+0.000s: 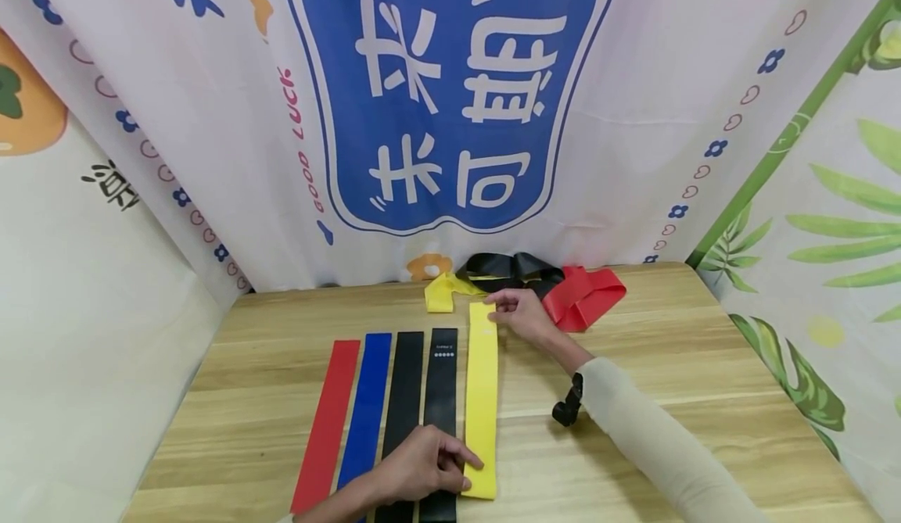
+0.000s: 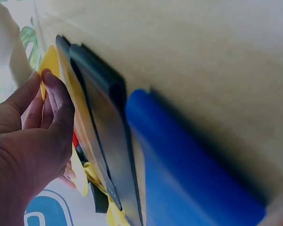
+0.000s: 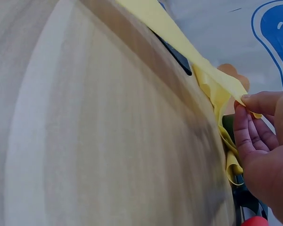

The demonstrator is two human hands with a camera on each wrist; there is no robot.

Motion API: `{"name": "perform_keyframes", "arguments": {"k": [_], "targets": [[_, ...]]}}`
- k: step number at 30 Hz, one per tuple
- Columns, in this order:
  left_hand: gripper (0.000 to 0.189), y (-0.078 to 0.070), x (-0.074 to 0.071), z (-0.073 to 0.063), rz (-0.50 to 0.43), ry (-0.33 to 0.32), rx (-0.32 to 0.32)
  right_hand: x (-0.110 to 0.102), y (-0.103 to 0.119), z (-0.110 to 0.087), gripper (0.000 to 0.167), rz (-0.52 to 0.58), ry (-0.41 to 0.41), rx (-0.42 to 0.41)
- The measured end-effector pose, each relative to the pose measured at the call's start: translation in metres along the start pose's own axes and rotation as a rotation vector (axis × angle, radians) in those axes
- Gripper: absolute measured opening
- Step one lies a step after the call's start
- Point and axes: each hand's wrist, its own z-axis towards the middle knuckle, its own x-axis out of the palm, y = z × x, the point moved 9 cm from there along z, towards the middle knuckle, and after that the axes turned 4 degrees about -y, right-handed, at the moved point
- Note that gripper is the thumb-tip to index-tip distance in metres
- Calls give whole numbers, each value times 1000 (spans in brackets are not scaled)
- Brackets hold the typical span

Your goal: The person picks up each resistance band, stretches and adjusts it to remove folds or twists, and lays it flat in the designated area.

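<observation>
A flat yellow resistance band [image 1: 482, 398] lies lengthwise between both hands. At its near end my left hand [image 1: 422, 464] pinches it between thumb and index finger, as the left wrist view also shows. The far end is pinched by my right hand [image 1: 524, 316]; in the right wrist view the band [image 3: 179, 40] stretches away from the thumb and fingertip. To its left, side by side, are a black band with white print [image 1: 441, 382], a plain black band [image 1: 404, 398], a blue band [image 1: 369, 406] and a red band [image 1: 327, 421]. My left forearm and hand cover parts of these.
Behind the row, loose bands lie heaped against the curtain: a yellow one [image 1: 439, 292], a black one [image 1: 517, 269] and a red one [image 1: 584, 296]. A small black strap-like object [image 1: 566, 410] is by my right wrist. The wooden table [image 1: 260, 382] meets printed cloth [image 1: 619, 155] at the back.
</observation>
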Motion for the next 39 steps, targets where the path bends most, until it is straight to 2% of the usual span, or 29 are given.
{"name": "perform_keyframes", "arguments": {"k": [9, 21, 23, 28, 30, 32, 39], "targets": [[23, 6, 6, -2, 6, 13, 6, 12, -2, -5, 25, -57, 39, -19], [21, 7, 9, -3, 65, 34, -2, 24, -4, -5, 23, -56, 92, -42], [19, 16, 11, 3, 52, 59, 53, 25, -2, -5, 23, -66, 96, -53], [17, 19, 15, 4, 37, 89, 96, 27, 0, -7, 24, -97, 110, -92], [17, 9, 16, -3, 49, 82, 49, 28, 0, -7, 23, -108, 117, -102], [17, 5, 17, -6, 50, 88, 31, 28, 1, -8, 22, -124, 123, -112], [17, 3, 20, -7, 55, 110, 24, 29, 1, -10, 21, -188, 129, -134]]}}
